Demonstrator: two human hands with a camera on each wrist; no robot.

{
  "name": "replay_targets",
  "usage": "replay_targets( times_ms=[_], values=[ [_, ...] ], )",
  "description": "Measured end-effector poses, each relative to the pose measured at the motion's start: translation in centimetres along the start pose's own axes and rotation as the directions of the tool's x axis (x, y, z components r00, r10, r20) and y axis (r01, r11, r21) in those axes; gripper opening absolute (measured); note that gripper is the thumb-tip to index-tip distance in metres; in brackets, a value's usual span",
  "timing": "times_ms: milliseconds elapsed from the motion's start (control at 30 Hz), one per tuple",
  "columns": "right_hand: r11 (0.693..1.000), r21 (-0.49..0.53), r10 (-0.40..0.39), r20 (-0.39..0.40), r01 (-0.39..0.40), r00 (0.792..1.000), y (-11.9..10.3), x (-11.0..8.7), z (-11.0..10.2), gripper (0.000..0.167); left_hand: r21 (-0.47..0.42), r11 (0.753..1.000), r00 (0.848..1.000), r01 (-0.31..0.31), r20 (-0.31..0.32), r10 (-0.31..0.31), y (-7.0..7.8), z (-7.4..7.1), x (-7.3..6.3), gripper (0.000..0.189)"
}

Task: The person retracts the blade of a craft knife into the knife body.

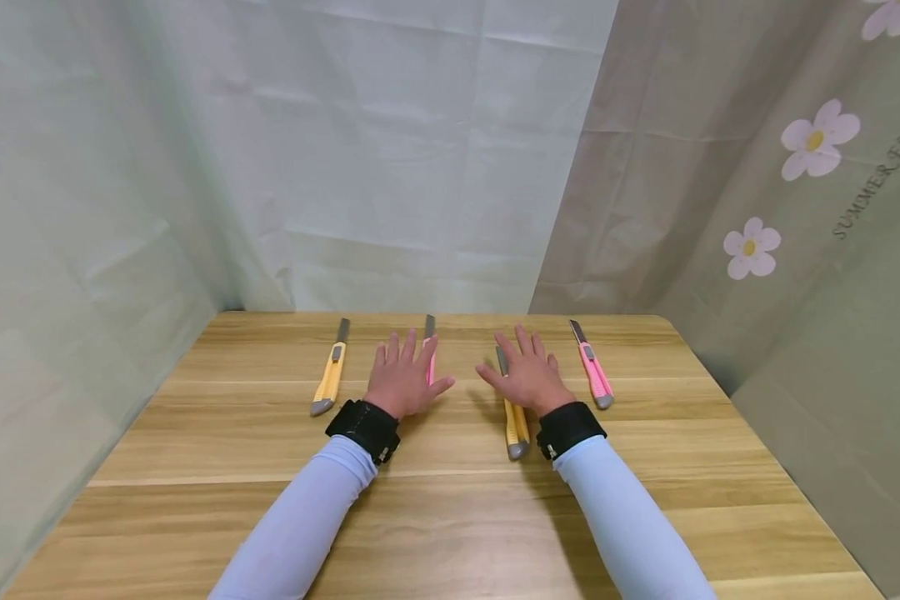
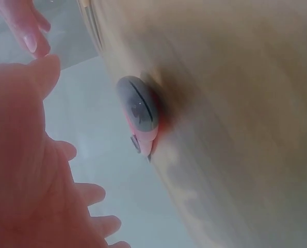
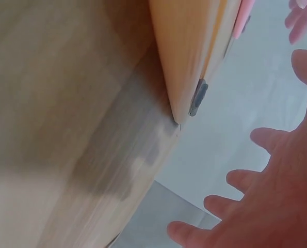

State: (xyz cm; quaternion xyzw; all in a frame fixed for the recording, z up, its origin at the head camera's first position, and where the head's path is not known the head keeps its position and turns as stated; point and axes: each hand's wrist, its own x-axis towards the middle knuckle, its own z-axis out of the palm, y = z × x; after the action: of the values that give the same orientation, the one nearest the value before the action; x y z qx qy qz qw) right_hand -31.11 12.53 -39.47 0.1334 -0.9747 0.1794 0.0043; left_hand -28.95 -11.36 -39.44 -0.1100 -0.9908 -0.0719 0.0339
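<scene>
Palm down with fingers spread, my left hand point(image 1: 403, 379) hovers over the table and partly covers a pink utility knife point(image 1: 431, 372) in the head view. The left wrist view shows that knife's grey end cap point(image 2: 138, 106) beside the palm, apart from it. My right hand point(image 1: 528, 379), also spread and holding nothing, overlaps a yellow utility knife point(image 1: 516, 429); its handle point(image 3: 187, 46) looms large in the right wrist view. Outside the left hand lies another yellow utility knife point(image 1: 332, 371), and outside the right hand another pink one point(image 1: 594, 371). All the blades point away from me.
The knives lie on a wood-grain table point(image 1: 435, 533). Pale curtains point(image 1: 390, 167) hang behind its far edge and along both sides, the right one point(image 1: 810, 333) printed with flowers. Black bands point(image 1: 365, 429) circle both wrists over light blue sleeves.
</scene>
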Motion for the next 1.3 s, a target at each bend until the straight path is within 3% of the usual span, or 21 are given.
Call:
replay_targets(
  times_ms=[767,967,1167,1300],
  values=[
    [0.999,-0.034,0.024,-0.023,-0.025,0.999,0.0,-0.2,0.5,0.083,0.025,1.0,1.0,-0.01,-0.009,0.011,0.1,1.1,0.1,0.087],
    [1.0,-0.02,0.022,-0.017,-0.022,1.0,0.1,-0.2,0.8,0.082,-0.031,0.999,1.0,-0.01,-0.007,0.009,0.1,1.3,0.1,0.085],
    [1.0,-0.019,0.013,-0.041,-0.014,0.999,0.5,0.0,1.1,0.069,-0.052,0.999,1.0,0.006,-0.026,-0.008,-0.1,1.5,0.0,0.079],
    [0.999,-0.043,0.008,-0.08,-0.011,0.997,1.0,0.2,1.0,0.06,-0.066,0.997,0.997,-0.028,-0.079,0.023,0.0,1.1,-0.3,0.077]
  ],
)
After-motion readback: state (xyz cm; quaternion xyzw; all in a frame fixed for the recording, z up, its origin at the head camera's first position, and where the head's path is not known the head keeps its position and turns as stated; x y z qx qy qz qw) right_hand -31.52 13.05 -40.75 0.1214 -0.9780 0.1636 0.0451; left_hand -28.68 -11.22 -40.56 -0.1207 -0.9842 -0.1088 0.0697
